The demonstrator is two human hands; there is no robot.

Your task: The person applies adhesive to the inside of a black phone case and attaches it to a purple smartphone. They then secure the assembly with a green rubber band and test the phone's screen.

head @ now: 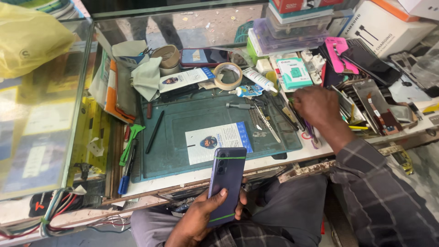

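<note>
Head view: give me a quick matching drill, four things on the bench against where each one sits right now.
Things:
1. purple phone
2. tape roll
3. black pen
4. green plastic tool

Places:
A. lying slantwise on the left part of the green work mat
B. just off the mat's left edge, by the blue-capped pen
C. held back side up in the left hand, over the lap
D. beyond the mat's far edge, beside a white tube

Pairs: 1-C, 2-D, 3-A, 4-B

Left hand (201,217) curled in a grip, right hand (316,106) reaching forward, knuckles up
</note>
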